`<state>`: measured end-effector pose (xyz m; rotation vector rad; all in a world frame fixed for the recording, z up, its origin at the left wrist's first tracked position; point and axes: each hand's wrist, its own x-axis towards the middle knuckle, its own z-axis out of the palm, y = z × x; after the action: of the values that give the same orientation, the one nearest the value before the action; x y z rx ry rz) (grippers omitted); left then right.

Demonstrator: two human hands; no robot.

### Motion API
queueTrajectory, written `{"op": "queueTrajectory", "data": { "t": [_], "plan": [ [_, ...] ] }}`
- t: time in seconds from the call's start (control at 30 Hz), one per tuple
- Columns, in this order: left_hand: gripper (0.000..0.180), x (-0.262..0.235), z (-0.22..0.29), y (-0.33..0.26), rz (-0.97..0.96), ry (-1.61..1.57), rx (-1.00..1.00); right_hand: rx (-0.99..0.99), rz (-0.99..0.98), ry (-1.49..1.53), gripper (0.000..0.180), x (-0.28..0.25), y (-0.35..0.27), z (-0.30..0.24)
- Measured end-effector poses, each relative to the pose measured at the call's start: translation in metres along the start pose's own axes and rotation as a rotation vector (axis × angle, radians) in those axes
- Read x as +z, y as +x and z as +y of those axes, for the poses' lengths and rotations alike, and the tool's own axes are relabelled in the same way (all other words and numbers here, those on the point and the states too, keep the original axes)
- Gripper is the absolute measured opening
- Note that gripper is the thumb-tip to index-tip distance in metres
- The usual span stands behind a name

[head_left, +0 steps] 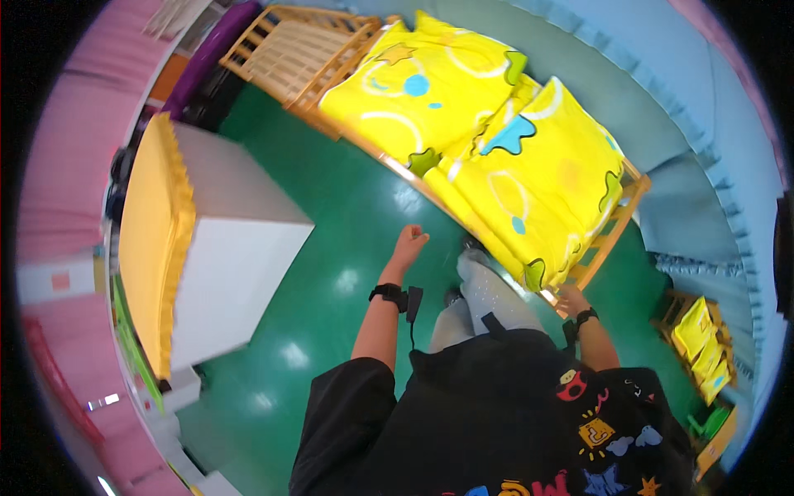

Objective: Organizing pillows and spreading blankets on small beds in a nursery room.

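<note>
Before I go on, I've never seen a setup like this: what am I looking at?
There's no machine: this is a person working bare-handed, seen by a wide fisheye camera worn on their head and looking down, so straight edges bend. Bright yellow patterned fabric bedding lies on a light-brown slatted wooden bed frame. The left hand hangs over the shiny green floor, with nothing visible in it. The right hand is at the frame's near corner; whether it grips anything is unclear.

black short-sleeved t-shirt [488, 405], colourful cartoon prints [595, 431]; black wrist straps [389, 293], thin dark cable [412, 335]; pale grey trousers [503, 304], white specks.
</note>
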<state>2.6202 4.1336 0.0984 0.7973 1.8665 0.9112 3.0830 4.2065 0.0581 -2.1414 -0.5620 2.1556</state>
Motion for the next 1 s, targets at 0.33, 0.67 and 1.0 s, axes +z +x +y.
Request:
{"op": "queueTrajectory", "data": {
  "t": [0.33,0.67,1.0],
  "plan": [
    [0.104,0.029,-0.026,0.248,-0.004,0.493,-0.072,0.205,0.183,0.568,0.045,0.061,0.06,0.003],
    [0.052,0.088,-0.018,0.296,-0.347,0.385,-0.347,0.071,0.003,0.819,0.046,0.037,0.093,-0.02],
    [0.022,-0.042,0.212,0.134,-0.254,-0.137,0.077,-1.019,0.49,-0.208,0.025,0.016,-0.139,-0.189]
  ]
}}
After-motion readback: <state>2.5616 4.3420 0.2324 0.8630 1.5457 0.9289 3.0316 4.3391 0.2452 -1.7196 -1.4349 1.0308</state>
